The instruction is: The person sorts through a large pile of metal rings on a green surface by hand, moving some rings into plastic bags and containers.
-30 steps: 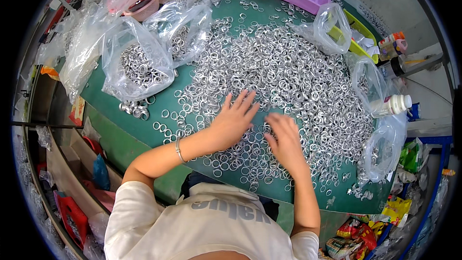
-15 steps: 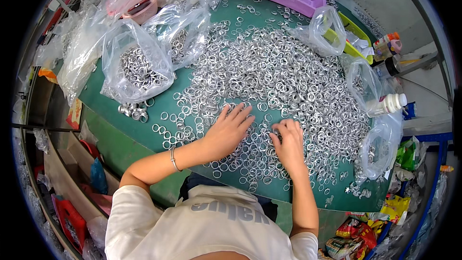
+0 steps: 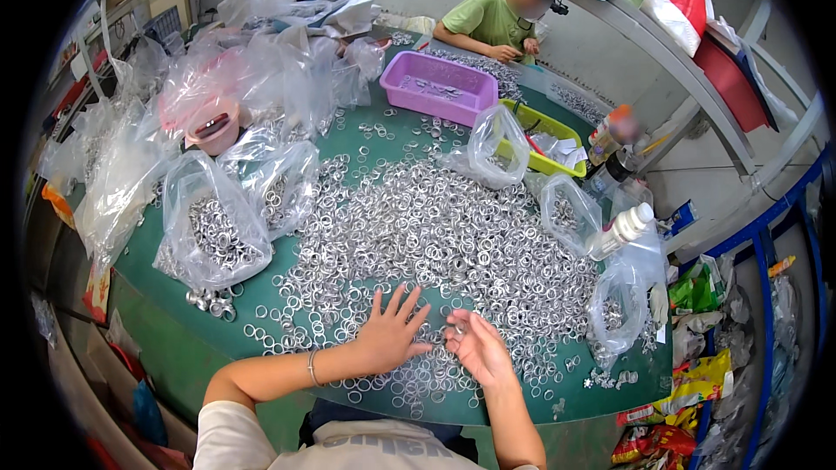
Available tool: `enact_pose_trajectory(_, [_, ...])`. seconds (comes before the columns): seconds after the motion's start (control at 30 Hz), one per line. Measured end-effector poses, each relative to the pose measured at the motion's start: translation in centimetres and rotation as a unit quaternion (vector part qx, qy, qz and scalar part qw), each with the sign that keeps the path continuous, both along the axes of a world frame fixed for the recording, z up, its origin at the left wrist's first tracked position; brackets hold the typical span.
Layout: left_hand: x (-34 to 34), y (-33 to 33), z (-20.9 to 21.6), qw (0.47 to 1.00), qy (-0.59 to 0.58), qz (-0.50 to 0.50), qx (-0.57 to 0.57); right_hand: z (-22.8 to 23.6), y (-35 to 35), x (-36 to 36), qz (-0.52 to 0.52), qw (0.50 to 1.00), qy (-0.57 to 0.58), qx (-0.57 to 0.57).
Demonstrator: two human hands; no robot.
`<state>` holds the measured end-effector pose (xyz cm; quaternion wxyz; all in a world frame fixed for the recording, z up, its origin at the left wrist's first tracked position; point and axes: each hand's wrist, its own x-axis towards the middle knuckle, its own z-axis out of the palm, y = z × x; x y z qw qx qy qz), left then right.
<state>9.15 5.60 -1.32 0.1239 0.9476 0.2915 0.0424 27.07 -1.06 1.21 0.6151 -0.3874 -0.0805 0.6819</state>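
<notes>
Silvery rings (image 3: pixel 453 222) on a green table (image 3: pixel 348 144). The main heap lies loose across the middle, thinning to a scatter at the near edge. The left hand (image 3: pixel 389 337) is palm down with fingers spread, on or just over the rings; the right hand (image 3: pixel 481 352), apart from it, is half turned up with fingers curled, possibly about a ring, too small to confirm. A clear bag (image 3: pixel 178 196) at left also contains rings. Judged by the heap, much handling is left; how much is complete cannot be told.
</notes>
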Motion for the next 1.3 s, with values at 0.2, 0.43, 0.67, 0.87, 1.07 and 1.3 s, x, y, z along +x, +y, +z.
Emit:
enact_pose_trajectory(0.2, [-1.7, -1.4, 0.4, 0.995, 0.011, -0.089, -0.051, -0.6, -1.4, -0.2, 0.076, 0.884, -0.457, 0.064])
enact_pose_trajectory(0.43, [-0.3, -0.2, -0.9, 0.996, -0.035, -0.067, -0.053, -2.1, -1.6, -1.7, 0.137, 0.548, -0.806, 0.175])
enact_pose_trajectory(0.67, [-1.7, -2.0, 1.5, 0.996, -0.038, -0.076, -0.029, -1.4, -3.6, -0.7, 0.079, 0.61, -0.763, 0.198])
enact_pose_trajectory(0.87, [-1.1, -3.2, 1.2, 0.998, 0.012, -0.057, 0.003, -1.5, -4.3, -1.0, 0.004, 0.69, -0.681, 0.245])
enact_pose_trajectory(1.07, [-0.2, -3.6, 0.3, 0.998, 0.018, -0.03, 0.049, -1.4, -5.5, -1.9, -0.055, 0.709, -0.646, 0.277])
enact_pose_trajectory(1.3, [-0.4, -3.7, 0.1, 0.995, 0.012, -0.038, 0.089, -3.6, -5.8, -2.7, -0.118, 0.674, -0.669, 0.291])
